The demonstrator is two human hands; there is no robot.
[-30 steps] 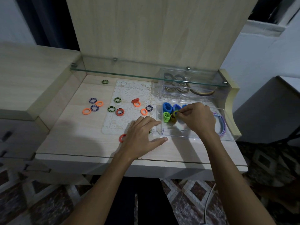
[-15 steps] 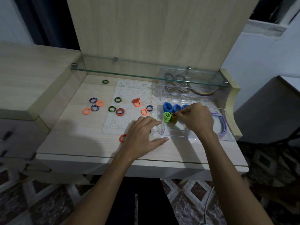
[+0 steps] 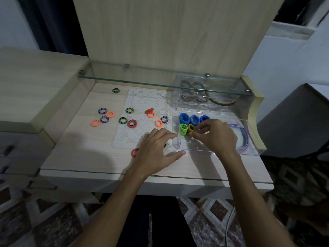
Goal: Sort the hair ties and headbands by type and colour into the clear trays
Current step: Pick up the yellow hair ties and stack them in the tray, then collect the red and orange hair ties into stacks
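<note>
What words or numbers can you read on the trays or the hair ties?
None. The near clear tray, the far clear tray, the loose hair ties and the wooden desk show no letters, numbers or labels that can be read.

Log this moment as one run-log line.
right hand: in near clear tray, fingers at mustard ties | left hand: flat on desk | loose ties: unsorted

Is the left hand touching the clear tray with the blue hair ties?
Cannot tell. In the head view the left hand rests on the desk, fingertips right at the near tray wall; the clear wall hides any gap.
</note>
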